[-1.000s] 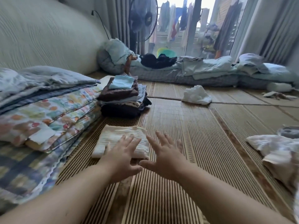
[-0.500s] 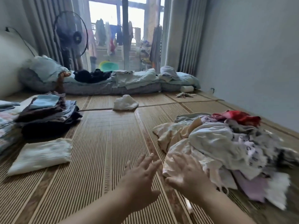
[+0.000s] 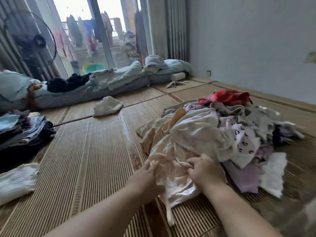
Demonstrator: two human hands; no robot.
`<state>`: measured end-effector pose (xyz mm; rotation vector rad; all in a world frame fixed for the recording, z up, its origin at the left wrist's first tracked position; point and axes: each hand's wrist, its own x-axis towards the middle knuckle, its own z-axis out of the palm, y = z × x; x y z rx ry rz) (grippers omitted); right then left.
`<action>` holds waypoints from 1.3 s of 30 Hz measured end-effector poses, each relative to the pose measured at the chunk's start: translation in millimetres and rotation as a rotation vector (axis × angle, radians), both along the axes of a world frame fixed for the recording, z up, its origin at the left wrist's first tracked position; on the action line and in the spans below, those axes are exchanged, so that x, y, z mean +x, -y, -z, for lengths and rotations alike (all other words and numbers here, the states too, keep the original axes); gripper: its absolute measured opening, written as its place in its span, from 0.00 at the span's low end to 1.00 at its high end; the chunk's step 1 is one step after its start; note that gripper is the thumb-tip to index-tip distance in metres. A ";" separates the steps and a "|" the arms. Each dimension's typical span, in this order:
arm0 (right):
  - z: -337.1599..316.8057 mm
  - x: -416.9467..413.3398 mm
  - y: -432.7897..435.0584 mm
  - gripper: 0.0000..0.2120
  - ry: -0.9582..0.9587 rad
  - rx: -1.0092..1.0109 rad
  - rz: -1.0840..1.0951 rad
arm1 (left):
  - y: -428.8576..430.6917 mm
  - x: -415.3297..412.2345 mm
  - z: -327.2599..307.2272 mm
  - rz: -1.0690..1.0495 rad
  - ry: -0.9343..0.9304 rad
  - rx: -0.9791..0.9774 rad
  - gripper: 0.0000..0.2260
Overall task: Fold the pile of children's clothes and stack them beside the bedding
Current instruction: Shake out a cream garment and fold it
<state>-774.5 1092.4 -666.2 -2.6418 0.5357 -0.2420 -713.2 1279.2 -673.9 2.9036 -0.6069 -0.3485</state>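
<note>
Folded stack (image 3: 22, 129), 1 folded ribbed piece (image 3: 15, 180) done. Big pile (image 3: 239, 130) not yet folded. Left hand (image 3: 150, 170), right hand (image 3: 205, 170) close together, both gripping cream garment (image 3: 174, 178).

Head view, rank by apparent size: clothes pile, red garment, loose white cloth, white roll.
1. clothes pile
2. red garment and loose white cloth: look alike, unranked
3. white roll, smallest, though farthest from the camera, so unsure
</note>
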 end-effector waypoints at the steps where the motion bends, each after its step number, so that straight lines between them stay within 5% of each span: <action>1: 0.0 0.1 -0.6 0.13 0.013 0.007 -0.005 | -0.5 4.4 2.1 -0.022 0.002 0.007 0.37; 5: -2.5 0.7 -2.2 0.13 0.071 -0.003 -0.008 | -3.8 9.1 0.9 -0.059 0.015 -0.116 0.11; 9: -15.8 -0.1 -15.0 0.12 0.195 0.021 -0.011 | -12.9 6.9 -18.4 -0.126 -0.058 -0.355 0.02; 15: -75.7 -7.9 -43.1 0.08 0.550 0.187 -0.045 | -64.6 0.5 -115.5 -0.280 -0.181 -1.005 0.09; 22: -147.4 -28.2 -104.7 0.08 0.767 0.636 -0.181 | -174.4 -30.4 -209.7 -0.325 -0.052 -1.296 0.13; 27: -204.4 -32.7 -159.4 0.19 0.699 0.444 -0.385 | -252.5 -66.2 -247.1 -0.351 0.030 -1.388 0.17; 30: -236.0 -36.3 -191.3 0.27 0.610 0.208 -0.509 | -292.0 -92.6 -261.7 -0.286 0.132 -1.226 0.21; 35: -261.3 -46.8 -237.8 0.20 0.692 -0.049 -0.586 | -331.7 -121.9 -262.6 -0.296 0.691 -0.352 0.20; 39: -268.9 -53.7 -259.3 0.20 0.640 -0.106 -0.677 | -350.1 -132.3 -254.2 -0.150 0.844 -0.226 0.07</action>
